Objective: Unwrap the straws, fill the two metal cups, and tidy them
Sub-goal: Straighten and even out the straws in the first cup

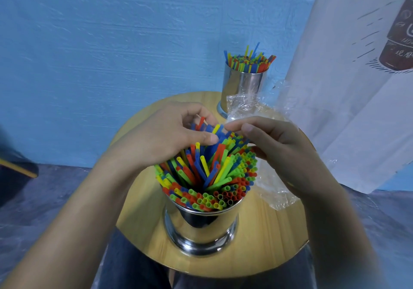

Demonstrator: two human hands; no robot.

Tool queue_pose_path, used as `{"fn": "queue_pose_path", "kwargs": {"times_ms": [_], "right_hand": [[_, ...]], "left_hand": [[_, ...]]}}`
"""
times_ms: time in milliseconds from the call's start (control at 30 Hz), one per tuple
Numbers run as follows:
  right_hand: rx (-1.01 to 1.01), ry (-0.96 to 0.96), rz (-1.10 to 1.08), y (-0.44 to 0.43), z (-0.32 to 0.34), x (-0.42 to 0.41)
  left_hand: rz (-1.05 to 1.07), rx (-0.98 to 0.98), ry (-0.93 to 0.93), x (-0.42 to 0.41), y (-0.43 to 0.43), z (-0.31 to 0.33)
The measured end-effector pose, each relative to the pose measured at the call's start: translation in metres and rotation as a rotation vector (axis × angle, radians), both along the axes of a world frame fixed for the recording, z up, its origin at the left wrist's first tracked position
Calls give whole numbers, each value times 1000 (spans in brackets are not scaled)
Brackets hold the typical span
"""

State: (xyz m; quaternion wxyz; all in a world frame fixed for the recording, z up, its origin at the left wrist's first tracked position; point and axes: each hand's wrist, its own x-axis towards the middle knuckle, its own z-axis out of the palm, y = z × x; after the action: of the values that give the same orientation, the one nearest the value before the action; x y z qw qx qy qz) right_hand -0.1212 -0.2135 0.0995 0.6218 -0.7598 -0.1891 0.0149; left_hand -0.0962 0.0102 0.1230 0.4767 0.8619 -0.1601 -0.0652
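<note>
Fingers of left hand (165, 132) gripping plastic straws (212, 172) in shiny metal cup (201, 228), right hand (283, 150) curled, hold unclear, crinkly wrapper (274, 190)

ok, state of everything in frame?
Near cup: upright, packed full.
Raised straws: splayed, above the rest.
Left hand: grips raised straws' tips.
Right hand: fingertips at raised straws; grip unclear.
Plastic wrapper: empty, crumpled, beside right hand.
Far cup: upright, full.

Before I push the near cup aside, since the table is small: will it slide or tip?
It probably slides rather than tips: the cup has a flared base on the smooth wooden table. It may be slightly top-heavy, packed with straws standing above its rim, so push low. The loose, leaning straws may shift or spill.
</note>
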Motion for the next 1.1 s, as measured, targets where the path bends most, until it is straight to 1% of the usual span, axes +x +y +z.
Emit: {"fn": "queue_pose_path", "kwargs": {"times_ms": [167, 233, 400, 700, 900, 1100], "right_hand": [[35, -6, -28, -2, -3, 1], [38, -12, -35, -2, -3, 1], [36, -13, -36, -5, -5, 0], [20, -18, -12, -7, -5, -2], [24, -11, -21, -5, -4, -3], [21, -11, -19, -5, -2, -5]], "left_hand": [[-89, 65, 49, 0, 3, 7], [-79, 66, 51, 2, 2, 7], [-27, 68, 7, 5, -3, 2], [-22, 3, -51, 5, -2, -2], [-13, -116, -149, 3, -2, -2], [-25, -71, -213, 6, -2, -5]]}}
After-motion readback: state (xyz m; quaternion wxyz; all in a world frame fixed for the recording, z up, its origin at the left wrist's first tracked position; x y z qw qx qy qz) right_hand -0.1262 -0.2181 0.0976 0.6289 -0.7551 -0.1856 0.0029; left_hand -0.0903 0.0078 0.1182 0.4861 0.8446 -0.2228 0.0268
